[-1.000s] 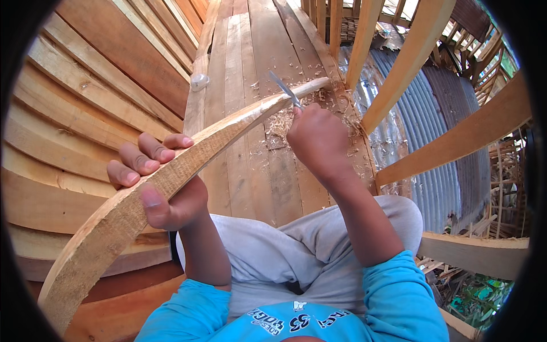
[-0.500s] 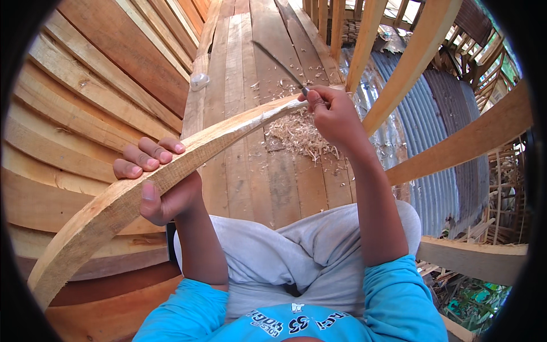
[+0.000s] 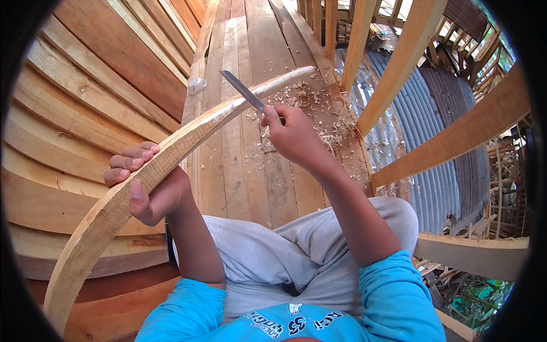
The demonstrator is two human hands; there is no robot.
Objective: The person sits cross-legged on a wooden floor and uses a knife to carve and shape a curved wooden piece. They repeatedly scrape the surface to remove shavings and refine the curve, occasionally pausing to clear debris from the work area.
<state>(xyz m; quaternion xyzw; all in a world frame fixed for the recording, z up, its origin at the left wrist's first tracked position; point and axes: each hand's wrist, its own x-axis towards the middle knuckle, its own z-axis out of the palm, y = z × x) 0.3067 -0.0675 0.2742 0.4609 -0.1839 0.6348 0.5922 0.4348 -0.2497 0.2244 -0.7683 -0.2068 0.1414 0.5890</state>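
Note:
A long curved wooden beam point(image 3: 171, 149) slants from the lower left up to the far middle, its far end pale and freshly shaved. My left hand point(image 3: 149, 185) is closed around its middle, fingers over the far side and thumb on the near side. In my right hand point(image 3: 290, 132) is a knife point(image 3: 242, 91) with a long grey blade; my fingers hide the handle. The blade crosses over the beam's pale part, pointing up and to the left. Whether its edge touches the wood I cannot tell.
Wood shavings point(image 3: 319, 122) litter the plank floor point(image 3: 233, 165) under the beam's far end. A small clear plastic thing point(image 3: 196, 85) lies near the left planking point(image 3: 91, 108). Upright wooden ribs point(image 3: 401, 65) line the right side, with corrugated metal sheets point(image 3: 419, 137) beyond them.
My right hand with the knife has come back toward me and left, from the beam's far end to farther down it. The beam's far end has swung up slightly; my left hand has shifted a little left.

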